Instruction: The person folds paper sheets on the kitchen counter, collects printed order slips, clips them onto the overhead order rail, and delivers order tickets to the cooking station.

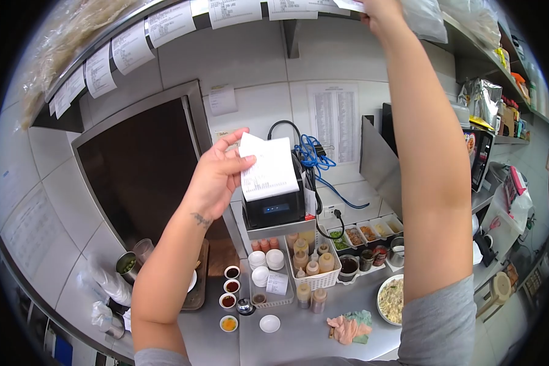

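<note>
My left hand pinches a printed receipt between thumb and fingers, in front of a black receipt printer with small blue lights. My right hand is raised to the shelf rail at the top edge of the view, its fingers closed on a white paper slip that is partly cut off. Left of it, several order slips hang from the shelf edge.
On the steel counter stand a basket of sauce bottles, dipping bowls, a tray of white cups, a cloth and a large food bowl. Blue cable hangs behind the printer.
</note>
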A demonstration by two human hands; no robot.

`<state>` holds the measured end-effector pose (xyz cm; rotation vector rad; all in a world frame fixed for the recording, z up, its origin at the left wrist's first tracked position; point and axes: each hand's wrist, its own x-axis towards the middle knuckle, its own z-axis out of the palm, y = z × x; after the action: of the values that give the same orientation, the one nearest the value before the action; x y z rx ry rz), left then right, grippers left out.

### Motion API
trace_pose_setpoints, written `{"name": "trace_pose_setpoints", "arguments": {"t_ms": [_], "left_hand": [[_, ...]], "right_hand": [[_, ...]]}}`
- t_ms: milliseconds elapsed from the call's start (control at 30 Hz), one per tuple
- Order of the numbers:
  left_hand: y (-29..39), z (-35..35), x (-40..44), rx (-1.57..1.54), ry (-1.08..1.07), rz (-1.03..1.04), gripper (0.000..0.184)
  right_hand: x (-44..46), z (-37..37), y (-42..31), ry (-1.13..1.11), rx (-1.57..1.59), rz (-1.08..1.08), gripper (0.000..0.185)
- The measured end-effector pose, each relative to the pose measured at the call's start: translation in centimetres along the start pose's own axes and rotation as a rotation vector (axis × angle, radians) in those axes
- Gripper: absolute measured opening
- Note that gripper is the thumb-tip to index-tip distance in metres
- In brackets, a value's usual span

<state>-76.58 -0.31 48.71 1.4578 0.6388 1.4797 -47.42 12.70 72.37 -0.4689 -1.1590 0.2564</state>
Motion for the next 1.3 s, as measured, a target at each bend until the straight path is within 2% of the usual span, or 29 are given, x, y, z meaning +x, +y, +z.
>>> {"name": "trace_pose_setpoints", "arguments": {"t_ms": [67,100,200,233,333,433,500,533,567,600,633,667,700,733,800,900,933,967,1000,1033,1100,1133,1200,1267,1300], "left_hand": [[0.0,0.8,-2.1,0.004,-0.006,-0.024,0.056],[-0.1,0.9,-3.1,0.008,-0.012,-0.031,0.057],[-0.3,1.0,-6.4,0.022,-0.013,-0.073,0.058],[-0.2,0.9,-7.5,0.021,-0.011,-0.092,0.057],[0.2,0.7,-10.9,0.065,0.049,-0.143,0.056],[0.5,0.1,-13.7,0.085,0.114,-0.167,0.055],[-0.4,-1.0,-15.4,0.067,0.116,-0.148,0.055],[-1.0,-1.4,-16.5,0.055,0.126,-0.147,0.055],[-1.5,-1.4,-17.8,0.044,0.162,-0.168,0.056],[-2.6,-1.7,-19.2,0.001,0.173,-0.140,0.056],[-3.6,-1.8,-21.0,-0.030,0.196,-0.146,0.055],[-4.7,-1.8,-22.8,-0.061,0.221,-0.147,0.053],[-6.4,-2.3,-24.7,-0.079,0.212,-0.125,0.053],[-7.5,-2.3,-26.4,-0.053,0.242,-0.178,0.053],[-9.9,-2.3,-29.4,-0.013,0.233,-0.175,0.053],[-10.4,-3.0,-32.0,0.030,0.239,-0.295,0.053],[-10.5,-3.4,-32.7,0.005,0.222,-0.299,0.053],[-10.6,-3.7,-33.2,-0.027,0.212,-0.302,0.053],[-10.8,-3.7,-33.3,-0.020,0.220,-0.293,0.053],[-10.8,-3.8,-33.4,-0.016,0.237,-0.286,0.052],[-11.0,-3.3,-33.6,-0.003,0.306,-0.264,0.053],[-10.9,-2.8,-33.5,0.003,0.357,-0.253,0.054],[-10.7,-1.3,-33.1,0.014,0.472,-0.227,0.055],[-11.0,-0.2,-32.8,0.142,0.568,-0.214,0.054],[-10.5,0.6,-32.7,0.243,0.613,-0.221,0.053]], "right_hand": [[-0.3,1.2,0.1,0.137,-0.044,-0.182,0.030],[-2.2,0.7,-1.7,0.203,-0.431,-0.212,0.039],[-4.2,-0.3,-2.1,0.228,-0.419,-0.163,0.041],[-3.8,-0.3,-1.3,0.287,-0.520,-0.187,0.041],[-5.1,-1.2,-0.3,0.275,-0.285,-0.021,0.028],[-6.9,-2.6,1.0,0.163,-0.224,-0.172,0.032],[-11.5,-3.0,1.6,-0.069,-0.353,-0.245,0.028],[-15.1,-3.2,2.1,-0.242,-0.338,-0.147,0.028],[-19.5,-3.5,3.1,-0.435,-0.501,-0.094,0.026],[-25.3,-3.8,3.6,-0.648,-0.425,0.045,0.024],[-30.7,-4.8,4.1,-0.990,-0.398,0.144,0.024],[-36.7,-5.9,4.6,-1.221,-0.429,0.003,0.024],[-41.9,-7.2,5.5,-1.399,-0.189,0.413,0.028],[-46.1,-7.7,4.1,-1.427,-0.047,0.954,0.035],[-51.1,-8.9,4.1,-1.402,0.148,1.097,0.038],[-44.7,-7.9,-0.5,-1.116,-0.375,0.389,0.045],[-41.4,-7.4,-0.8,-0.826,-0.196,0.144,0.052],[-36.7,-6.6,-3.2,-0.656,-0.413,0.095,0.064],[-32.1,-5.7,-3.2,-0.411,-0.280,-0.182,0.073],[-27.4,-5.5,-4.5,-0.222,-0.315,-0.291,0.069],[-17.5,-5.1,-6.3,0.060,-0.344,-0.289,0.063],[-12.8,-4.5,-6.6,0.116,-0.323,-0.204,0.060],[-3.9,-3.5,-5.1,-0.043,0.126,0.046,0.042],[2.2,-4.3,-3.7,-0.052,0.061,-0.044,0.039],[4.3,-4.4,-4.9,0.041,-0.219,-0.159,0.037]]}}
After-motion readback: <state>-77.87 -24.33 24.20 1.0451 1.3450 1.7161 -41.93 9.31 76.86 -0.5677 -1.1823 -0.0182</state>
